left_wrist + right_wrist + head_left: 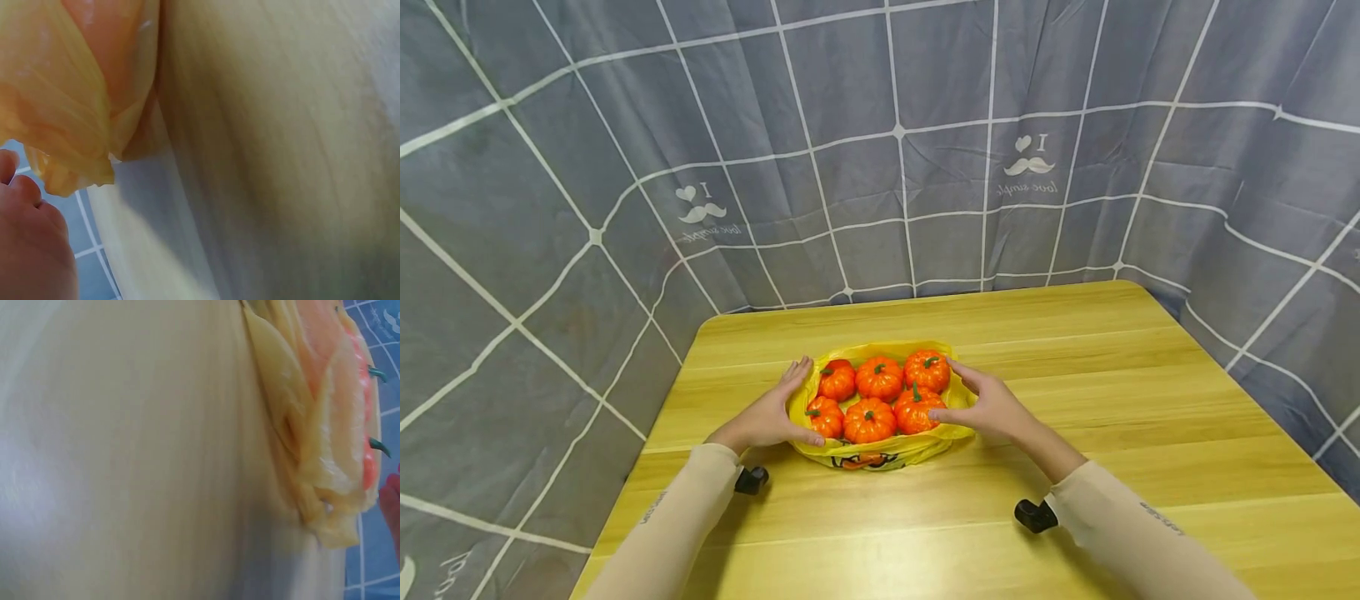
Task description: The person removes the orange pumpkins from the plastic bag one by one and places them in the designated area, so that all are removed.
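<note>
- Much of the surroundings was taken up by a grey curtain (pixel 850 83), by which the far side and both flanks of the work were bordered.
- The wood-grained bench (pixel 1097 358) was ended by its far edge beyond the bag, with only a strip of surface between. Its left edge was set nearer to the work than its right, so more room for moving was offered on the right and toward the near side.
- The yellow plastic bag (pixel 928 452) was laid on the bench slightly left of the middle, its mouth spread upward. Its long axis was stretched from left to right, between the two hands; by that relation the coming move was judged to be governed, since each short end was faced by one hand.
- The left grip (pixel 771 415) was placed at the left end, released, its fingers extended and its thumb reached toward the near rim.
- The right grip (pixel 992 406) was placed at the right end, likewise released, its thumb pointed inward over the near right pumpkin; whether that was touched could not be told. Neither hand was clearly nearer.
- Six orange pumpkins (pixel 869 422) were set inside the bag in two rows of three.
- Green stems (pixel 915 392) were seen on them, two projecting past the rim in the right wrist view.
</note>
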